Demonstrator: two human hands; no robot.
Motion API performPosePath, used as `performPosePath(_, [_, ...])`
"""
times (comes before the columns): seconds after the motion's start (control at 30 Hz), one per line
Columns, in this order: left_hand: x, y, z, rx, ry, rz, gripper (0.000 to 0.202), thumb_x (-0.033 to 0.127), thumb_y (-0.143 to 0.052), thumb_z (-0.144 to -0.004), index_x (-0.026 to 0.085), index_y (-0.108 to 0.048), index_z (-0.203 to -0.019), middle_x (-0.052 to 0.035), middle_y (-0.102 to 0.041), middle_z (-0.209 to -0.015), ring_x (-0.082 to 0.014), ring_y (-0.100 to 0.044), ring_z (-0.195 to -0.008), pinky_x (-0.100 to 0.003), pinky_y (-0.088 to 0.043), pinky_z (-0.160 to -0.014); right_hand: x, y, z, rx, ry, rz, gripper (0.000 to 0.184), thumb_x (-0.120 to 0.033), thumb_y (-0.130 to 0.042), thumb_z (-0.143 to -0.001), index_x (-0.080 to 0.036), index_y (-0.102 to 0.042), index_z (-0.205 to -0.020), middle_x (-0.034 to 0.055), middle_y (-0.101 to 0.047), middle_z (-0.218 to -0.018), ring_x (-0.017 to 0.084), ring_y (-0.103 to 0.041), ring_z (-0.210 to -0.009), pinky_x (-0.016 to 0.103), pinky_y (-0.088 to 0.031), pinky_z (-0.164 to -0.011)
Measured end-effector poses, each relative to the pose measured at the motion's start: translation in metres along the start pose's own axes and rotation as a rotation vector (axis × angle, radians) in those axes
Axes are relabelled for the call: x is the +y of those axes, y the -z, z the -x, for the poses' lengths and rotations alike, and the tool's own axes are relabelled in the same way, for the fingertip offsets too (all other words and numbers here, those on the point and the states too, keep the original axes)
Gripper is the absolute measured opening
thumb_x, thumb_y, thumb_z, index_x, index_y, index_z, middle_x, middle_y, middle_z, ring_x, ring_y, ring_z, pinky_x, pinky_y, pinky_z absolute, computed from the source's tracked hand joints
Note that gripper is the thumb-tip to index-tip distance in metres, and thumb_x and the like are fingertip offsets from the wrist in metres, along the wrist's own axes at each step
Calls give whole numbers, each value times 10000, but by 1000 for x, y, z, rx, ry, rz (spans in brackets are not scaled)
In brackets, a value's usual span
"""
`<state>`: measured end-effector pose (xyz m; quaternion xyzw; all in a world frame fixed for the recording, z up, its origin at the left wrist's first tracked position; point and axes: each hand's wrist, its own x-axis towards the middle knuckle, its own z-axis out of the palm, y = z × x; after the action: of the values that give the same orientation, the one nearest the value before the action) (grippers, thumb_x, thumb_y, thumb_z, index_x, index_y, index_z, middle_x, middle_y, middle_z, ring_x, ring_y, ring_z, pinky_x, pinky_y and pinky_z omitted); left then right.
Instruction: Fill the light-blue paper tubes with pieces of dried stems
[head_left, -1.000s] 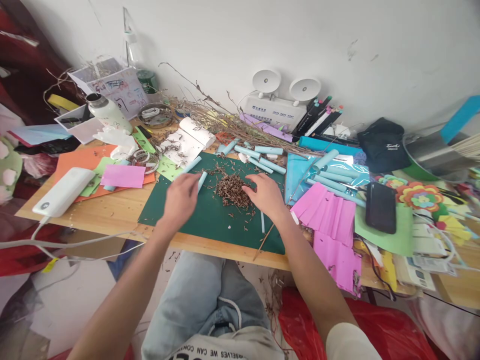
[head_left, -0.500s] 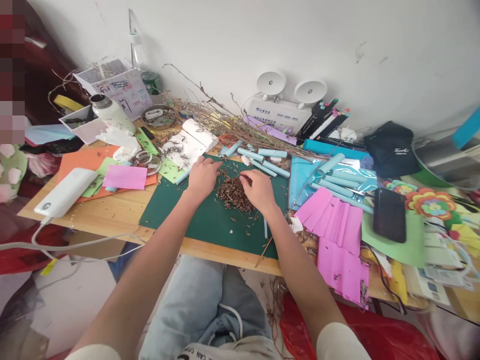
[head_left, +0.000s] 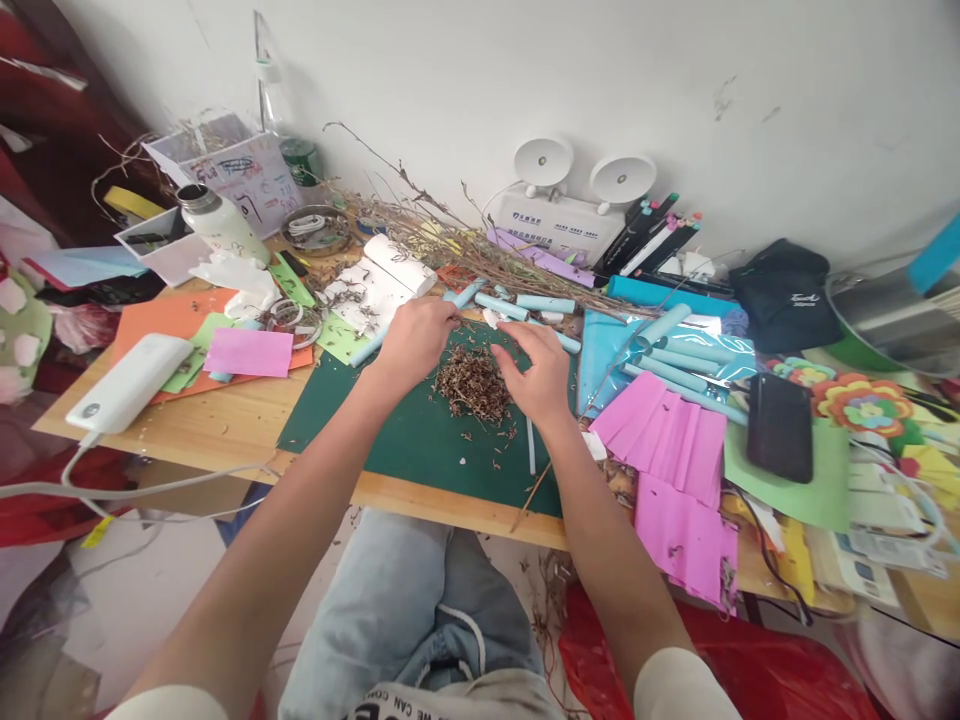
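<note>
A heap of dry brown plant bits lies on the dark green cutting mat. My left hand is at the heap's upper left, its fingertips pinched together; whatever they hold is too small to make out. On the other side, my right hand curves over the heap's right edge with thumb and fingers apart, nothing seen between them. Just beyond both hands lie several rolled light-blue paper tubes. A thin pale-blue strip rests on the mat beneath my right wrist.
Dry twigs stretch along the wall behind the mat. Pleated pink paper and a black phone lie to the right. Leftward are a white power bank with its cable, an uncapped bottle and orange paper.
My right hand has lifted back to the right, and its thumb and fingers have spread apart. My left hand has shifted slightly up and right, fingertips still together.
</note>
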<state>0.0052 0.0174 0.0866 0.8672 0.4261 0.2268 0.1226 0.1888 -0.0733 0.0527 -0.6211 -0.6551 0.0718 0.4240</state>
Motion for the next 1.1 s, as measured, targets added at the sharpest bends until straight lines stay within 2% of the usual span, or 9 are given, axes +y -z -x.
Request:
performPosePath(0.2, [10, -1, 19, -33, 120, 155, 258, 197, -502, -902, 147, -755, -904, -72, -721, -769, -189, -641, -721, -283, -487, -744, 9, 4, 3, -82, -23, -58, 228, -327, -557, -949, -236, -765, -967, 43, -759, -932, 197, -690, -840, 319, -517, -808])
performPosePath(0.43, [-1, -20, 41, 0, 212, 241, 259, 204, -493, -899, 147, -746, -891, -67, -709, -750, -183, -611, -670, -284, -460, -686, 19, 10, 4, -204, -12, -9, 169, -239, -592, -902, -226, -760, -886, 31, -752, -887, 194, -681, -837, 320, -506, -805])
performPosePath(0.57, [-7, -25, 47, 72, 306, 327, 283, 267, -494, -918, 153, -752, -941, -41, -676, -655, -173, -599, -614, -279, -465, -661, 19, 12, 3, -145, -43, -60, 137, -231, -623, -863, -224, -754, -823, 37, -725, -906, 195, -668, -868, 337, -507, -853])
performPosePath(0.67, [-5, -30, 52, 176, 354, 320, 329, 256, -475, -932, 139, -729, -1104, -71, -718, -794, -188, -631, -696, -299, -491, -720, 21, 11, 4, -34, -115, -91, 113, -264, -667, -828, -220, -765, -795, 46, -700, -891, 203, -651, -868, 355, -501, -858])
performPosePath(0.8, [6, -44, 56, 194, 252, 252, 370, 196, -422, -948, 133, -703, -1180, -113, -714, -980, -213, -645, -874, -336, -510, -845, 23, 4, 6, 56, -295, -233, 164, -360, -700, -800, -220, -780, -826, 40, -696, -811, 200, -627, -777, 344, -502, -743])
performPosePath(0.9, [18, -52, 58, 131, 90, 229, 415, 122, -385, -938, 141, -673, -1236, -135, -682, -1120, -228, -618, -1020, -363, -502, -923, 19, -2, 7, 32, -400, -471, 215, -406, -718, -772, -204, -763, -826, 26, -705, -758, 184, -625, -714, 321, -502, -692])
performPosePath(0.97, [26, -52, 58, 154, 38, 215, 439, 100, -385, -934, 157, -642, -1285, -140, -646, -1227, -241, -580, -1112, -400, -478, -983, 14, -4, 7, 1, -433, -588, 207, -403, -716, -771, -201, -741, -807, 7, -681, -685, 166, -613, -661, 304, -498, -665])
performPosePath(1.03, [35, -48, 60, 197, 54, 255, 405, 146, -424, -952, 167, -631, -1299, -131, -656, -1228, -242, -581, -1109, -410, -474, -990, 8, -5, 8, -46, -444, -692, 189, -392, -717, -773, -204, -720, -793, -6, -657, -638, 152, -603, -619, 290, -494, -632])
performPosePath(1.1, [43, -43, 63, 183, 102, 352, 338, 232, -499, -959, 184, -664, -1250, -103, -713, -1117, -222, -624, -1005, -376, -504, -927, 3, -6, 9, -95, -443, -781, 187, -394, -724, -770, -209, -708, -793, -4, -663, -650, 151, -613, -620, 289, -506, -626])
